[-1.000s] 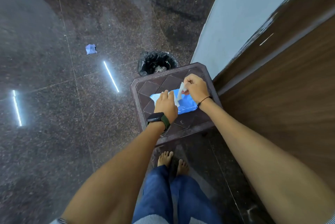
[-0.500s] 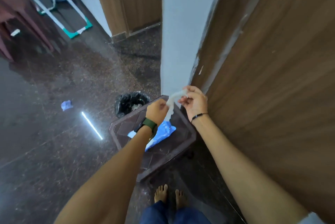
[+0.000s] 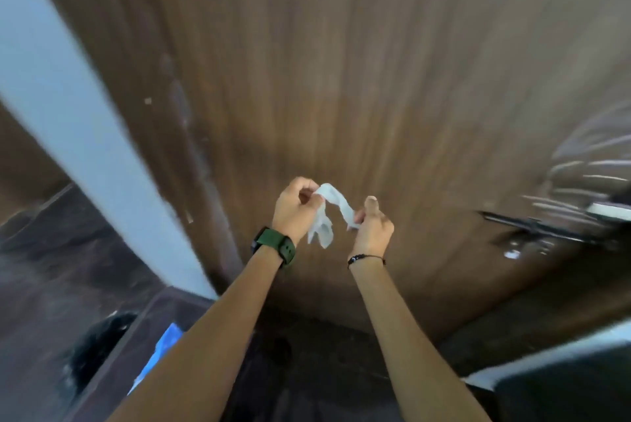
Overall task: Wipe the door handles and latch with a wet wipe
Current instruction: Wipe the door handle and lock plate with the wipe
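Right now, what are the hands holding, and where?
A white wet wipe: the left hand pinches its upper end, the right hand pinches the other end.

A home interior: brown wooden door (image 3: 341, 63), pale wall (image 3: 68, 121), dark polished stone floor (image 3: 41, 285).

Soft, even indoor light; my view was smeared by motion blur, worst at the bowed, wide-angle edges.
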Motion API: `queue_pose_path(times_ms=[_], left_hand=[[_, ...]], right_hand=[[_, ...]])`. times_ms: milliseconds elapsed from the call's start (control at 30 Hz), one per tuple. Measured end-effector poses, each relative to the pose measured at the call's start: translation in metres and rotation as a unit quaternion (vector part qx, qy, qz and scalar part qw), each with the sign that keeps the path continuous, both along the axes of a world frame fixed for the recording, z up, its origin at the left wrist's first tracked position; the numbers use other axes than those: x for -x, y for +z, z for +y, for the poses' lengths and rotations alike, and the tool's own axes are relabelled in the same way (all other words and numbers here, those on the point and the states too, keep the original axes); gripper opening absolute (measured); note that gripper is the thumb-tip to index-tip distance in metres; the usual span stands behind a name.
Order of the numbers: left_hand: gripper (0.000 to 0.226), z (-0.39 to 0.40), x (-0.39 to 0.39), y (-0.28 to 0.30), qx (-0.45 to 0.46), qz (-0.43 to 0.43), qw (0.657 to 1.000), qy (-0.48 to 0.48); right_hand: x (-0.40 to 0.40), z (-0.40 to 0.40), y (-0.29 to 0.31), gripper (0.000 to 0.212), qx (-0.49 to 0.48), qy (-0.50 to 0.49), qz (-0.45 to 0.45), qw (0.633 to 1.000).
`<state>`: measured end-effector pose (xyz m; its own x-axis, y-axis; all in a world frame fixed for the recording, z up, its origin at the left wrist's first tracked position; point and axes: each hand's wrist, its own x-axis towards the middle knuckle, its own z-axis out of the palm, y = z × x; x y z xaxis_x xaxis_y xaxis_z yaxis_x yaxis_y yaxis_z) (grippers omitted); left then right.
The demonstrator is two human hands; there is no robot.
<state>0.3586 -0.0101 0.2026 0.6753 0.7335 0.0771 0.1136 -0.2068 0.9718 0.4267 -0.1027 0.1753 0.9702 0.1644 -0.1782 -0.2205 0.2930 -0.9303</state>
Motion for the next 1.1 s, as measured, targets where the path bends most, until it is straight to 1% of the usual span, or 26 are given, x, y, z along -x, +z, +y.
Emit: queue_pose_path(times_ms=[100, 167, 200, 267, 300, 367, 433, 500, 567, 633, 700, 767, 833, 900, 933, 1000, 1033, 1100], left_hand=[[0.018, -0.043, -0.049, 0.016, -0.035, -0.014, 0.997, -0.072], [0.014, -0.075, -0.079, 0.023, -0.064, -0.015, 0.991, -0.115], [0.014, -0.091, -0.094, 0.026, -0.077, -0.017, 0.988, -0.136], [0.014, -0.123, -0.121, 0.033, -0.106, -0.022, 0.978, -0.176], [0.015, -0.139, -0.133, 0.037, -0.12, -0.024, 0.973, -0.194], [0.021, -0.17, -0.154, 0.045, -0.142, -0.038, 0.963, -0.224], [0.027, -0.196, -0.172, 0.053, -0.169, -0.054, 0.952, -0.249], [0.029, -0.219, -0.186, 0.06, -0.2, -0.071, 0.941, -0.263], [0.025, -0.239, -0.197, 0.068, -0.235, -0.097, 0.929, -0.27], [0.017, -0.256, -0.207, 0.074, -0.284, -0.129, 0.908, -0.28], [0.011, -0.271, -0.215, 0.077, -0.326, -0.151, 0.887, -0.291], [0.009, -0.282, -0.224, 0.081, -0.323, -0.164, 0.884, -0.295], [0.008, -0.289, -0.231, 0.085, -0.293, -0.177, 0.892, -0.295], [0.008, -0.293, -0.236, 0.087, -0.259, -0.181, 0.897, -0.307], [0.008, -0.294, -0.239, 0.088, -0.239, -0.18, 0.898, -0.322], [0.007, -0.295, -0.242, 0.089, -0.194, -0.166, 0.898, -0.359], [0.008, -0.295, -0.243, 0.089, -0.173, -0.152, 0.897, -0.377], [0.009, -0.29, -0.246, 0.089, -0.129, -0.126, 0.894, -0.41]], right_hand=[[-0.029, -0.045, 0.012, 0.028, 0.035, -0.063, -0.122, 0.99], [-0.051, -0.078, 0.02, 0.009, 0.067, -0.076, -0.185, 0.977], [-0.061, -0.095, 0.024, 0.006, 0.086, -0.074, -0.205, 0.972], [-0.083, -0.128, 0.03, 0.016, 0.133, -0.069, -0.235, 0.96], [-0.092, -0.145, 0.033, 0.016, 0.157, -0.075, -0.247, 0.953], [-0.108, -0.179, 0.038, 0.009, 0.189, -0.104, -0.266, 0.939], [-0.12, -0.209, 0.044, 0.005, 0.203, -0.155, -0.27, 0.928], [-0.128, -0.237, 0.05, 0.005, 0.207, -0.21, -0.27, 0.917], [-0.133, -0.26, 0.055, 0.006, 0.211, -0.258, -0.265, 0.905], [-0.137, -0.279, 0.061, 0.006, 0.218, -0.305, -0.255, 0.891], [-0.141, -0.292, 0.065, 0.01, 0.194, -0.341, -0.232, 0.89], [-0.143, -0.298, 0.074, 0.022, 0.16, -0.368, -0.216, 0.89], [-0.144, -0.3, 0.083, 0.031, 0.156, -0.388, -0.218, 0.882], [-0.146, -0.299, 0.088, 0.027, 0.169, -0.384, -0.222, 0.88], [-0.148, -0.298, 0.088, 0.022, 0.175, -0.369, -0.224, 0.885], [-0.15, -0.292, 0.087, 0.022, 0.196, -0.325, -0.231, 0.896], [-0.151, -0.288, 0.087, 0.023, 0.211, -0.312, -0.237, 0.896], [-0.152, -0.283, 0.086, 0.019, 0.237, -0.32, -0.251, 0.882]])
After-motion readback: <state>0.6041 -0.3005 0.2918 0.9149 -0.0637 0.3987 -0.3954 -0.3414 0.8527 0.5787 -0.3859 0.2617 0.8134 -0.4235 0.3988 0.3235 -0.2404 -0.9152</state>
